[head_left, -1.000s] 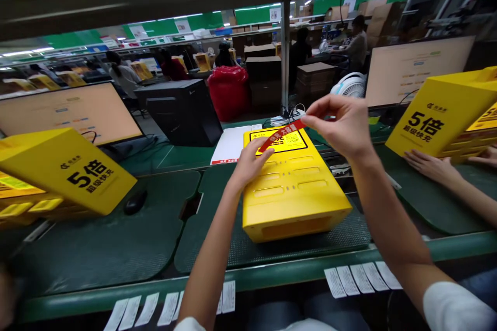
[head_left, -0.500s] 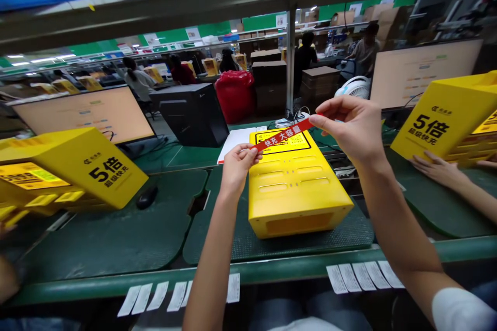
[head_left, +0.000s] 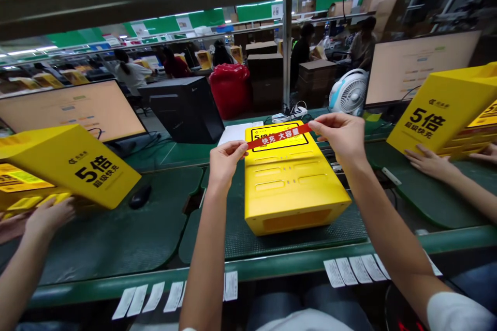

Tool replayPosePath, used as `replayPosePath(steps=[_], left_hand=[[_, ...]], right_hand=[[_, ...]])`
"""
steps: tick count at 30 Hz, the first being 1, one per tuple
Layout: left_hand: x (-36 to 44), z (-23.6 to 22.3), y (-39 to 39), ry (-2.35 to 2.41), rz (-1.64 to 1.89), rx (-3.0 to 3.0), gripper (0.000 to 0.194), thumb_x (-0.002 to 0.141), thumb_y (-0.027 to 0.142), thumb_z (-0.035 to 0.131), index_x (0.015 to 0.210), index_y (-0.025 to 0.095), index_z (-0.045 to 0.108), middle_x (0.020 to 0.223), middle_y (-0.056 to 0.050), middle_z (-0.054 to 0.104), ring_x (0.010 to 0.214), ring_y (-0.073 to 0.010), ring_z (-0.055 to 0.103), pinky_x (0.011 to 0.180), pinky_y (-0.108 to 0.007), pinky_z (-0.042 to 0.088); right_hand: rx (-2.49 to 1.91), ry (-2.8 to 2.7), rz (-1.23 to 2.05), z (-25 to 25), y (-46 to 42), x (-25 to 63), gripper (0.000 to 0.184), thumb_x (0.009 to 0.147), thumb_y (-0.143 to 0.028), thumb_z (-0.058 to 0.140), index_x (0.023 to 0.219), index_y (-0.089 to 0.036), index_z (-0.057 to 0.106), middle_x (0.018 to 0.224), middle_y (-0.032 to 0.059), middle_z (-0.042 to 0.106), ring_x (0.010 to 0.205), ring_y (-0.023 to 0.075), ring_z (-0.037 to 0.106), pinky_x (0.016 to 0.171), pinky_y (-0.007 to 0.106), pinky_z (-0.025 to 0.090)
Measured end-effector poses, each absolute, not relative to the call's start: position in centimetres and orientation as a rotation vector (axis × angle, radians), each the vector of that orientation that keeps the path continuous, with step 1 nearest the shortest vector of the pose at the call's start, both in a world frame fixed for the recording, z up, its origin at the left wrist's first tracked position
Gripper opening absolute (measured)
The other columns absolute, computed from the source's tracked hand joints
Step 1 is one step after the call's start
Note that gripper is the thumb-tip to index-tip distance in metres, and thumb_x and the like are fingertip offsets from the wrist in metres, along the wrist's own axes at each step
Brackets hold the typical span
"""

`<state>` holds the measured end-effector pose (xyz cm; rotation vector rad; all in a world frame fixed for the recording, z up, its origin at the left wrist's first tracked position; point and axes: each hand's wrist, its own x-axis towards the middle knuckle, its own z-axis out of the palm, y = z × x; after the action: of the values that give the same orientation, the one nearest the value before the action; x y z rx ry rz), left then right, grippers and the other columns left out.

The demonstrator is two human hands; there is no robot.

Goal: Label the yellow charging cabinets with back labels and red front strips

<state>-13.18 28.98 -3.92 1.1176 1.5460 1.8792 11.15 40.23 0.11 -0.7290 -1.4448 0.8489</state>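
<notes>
A narrow red sticker strip [head_left: 278, 136] with white Chinese characters is stretched between my two hands. My left hand [head_left: 227, 161] pinches its left end, and the right end is between the thumb and fingers of my right hand [head_left: 340, 135]. The strip is held across the far part of a yellow metal case [head_left: 293, 186] lying in front of me. Whether it touches the case I cannot tell. A black-framed printed label [head_left: 298, 140] on the case is partly covered by the strip. Beneath the case is a green textured pallet [head_left: 229, 238].
Yellow cases stand at left [head_left: 104, 170] and right [head_left: 423, 114], with other people's hands on them. Behind are monitors, a black computer tower [head_left: 182, 108], and a white fan [head_left: 348, 93]. White labels [head_left: 361, 270] hang along the green front rail [head_left: 279, 265]. A mouse [head_left: 140, 196] lies left.
My right hand has lowered and the strip now lies more level, closer to the case's far part. At the left, another person's hand has come onto the yellow case.
</notes>
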Motion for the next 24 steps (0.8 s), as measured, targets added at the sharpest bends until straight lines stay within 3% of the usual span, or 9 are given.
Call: replayPosePath(steps=[6, 10, 13, 24], left_hand=[[-13.3, -6.3, 31.4, 1.915, 1.710, 1.077, 0.023, 0.070, 0.026, 0.072, 0.089, 0.014, 0.076, 0.079, -0.007, 0.072, 0.074, -0.0195, 0.062, 0.071, -0.031, 0.045], [-11.9, -6.1, 31.6, 2.203, 1.651, 1.195, 0.021, 0.073, 0.013, 0.067, 0.094, 0.016, 0.067, 0.069, -0.001, 0.064, 0.071, -0.0199, 0.060, 0.072, -0.031, 0.040], [-11.1, -5.9, 31.6, 2.386, 1.525, 1.317, 0.021, 0.080, 0.009, 0.058, 0.100, 0.018, 0.057, 0.074, -0.001, 0.063, 0.072, -0.0202, 0.061, 0.068, -0.030, 0.038], [-10.4, -5.6, 31.5, 2.398, 1.460, 1.425, 0.023, 0.084, 0.006, 0.053, 0.101, 0.019, 0.045, 0.079, -0.002, 0.062, 0.072, -0.0197, 0.060, 0.063, -0.028, 0.036]], right_hand=[[-1.087, -1.487, 0.925, -4.0, 43.3, 10.4, 0.033, 0.057, -0.036, 0.088, 0.075, -0.012, 0.076, 0.066, 0.0062, 0.069, 0.050, 0.0127, 0.055, 0.043, 0.022, 0.040], [-1.164, -1.527, 0.872, -5.5, 44.2, 10.6, 0.024, 0.057, -0.027, 0.085, 0.073, -0.013, 0.076, 0.068, 0.0069, 0.071, 0.062, 0.0182, 0.064, 0.054, 0.025, 0.045], [-1.194, -1.565, 0.822, -5.5, 44.1, 10.6, 0.021, 0.058, -0.026, 0.085, 0.072, -0.013, 0.076, 0.069, 0.0066, 0.072, 0.065, 0.0201, 0.067, 0.060, 0.027, 0.047], [-1.269, -1.617, 0.715, -4.9, 43.4, 10.6, 0.019, 0.060, -0.025, 0.086, 0.070, -0.014, 0.075, 0.068, 0.0055, 0.071, 0.065, 0.0199, 0.067, 0.066, 0.029, 0.049]])
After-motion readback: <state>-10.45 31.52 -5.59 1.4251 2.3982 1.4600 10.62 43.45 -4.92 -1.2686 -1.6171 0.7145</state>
